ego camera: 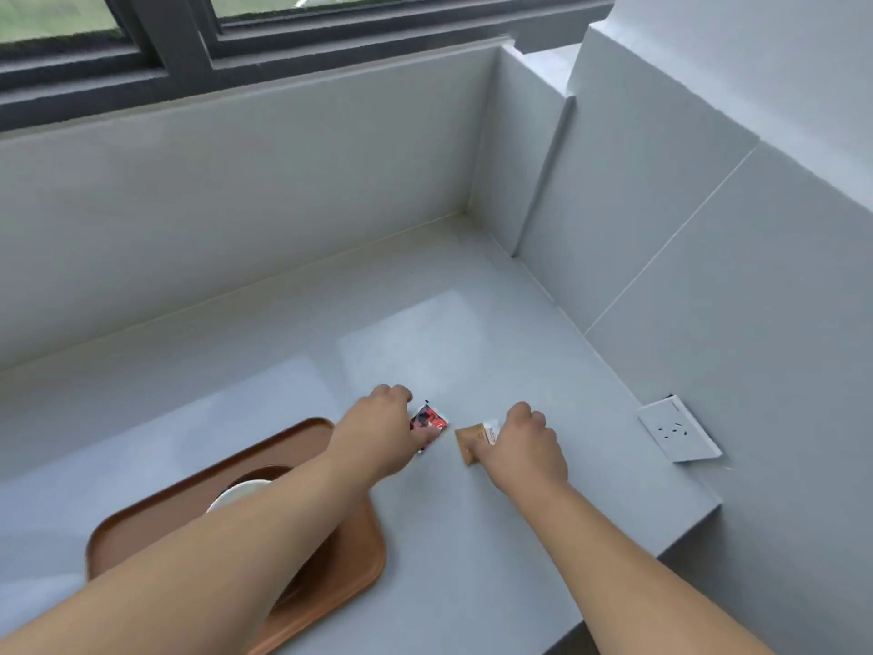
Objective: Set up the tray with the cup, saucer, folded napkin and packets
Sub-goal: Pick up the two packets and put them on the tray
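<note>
A brown tray (141, 527) lies on the pale counter at the lower left. On it stands a white cup (236, 494) on a dark saucer (250, 471), mostly hidden under my left forearm. To the right of the tray, my left hand (378, 427) pinches a red and black packet (427, 420) lying on the counter. My right hand (519, 446) holds a tan and white packet (470, 442) at counter level. No napkin is in view.
A white wall socket (678, 430) sits low on the right wall. The counter (425, 333) ends at a front edge on the lower right. A window runs along the back wall above a high ledge.
</note>
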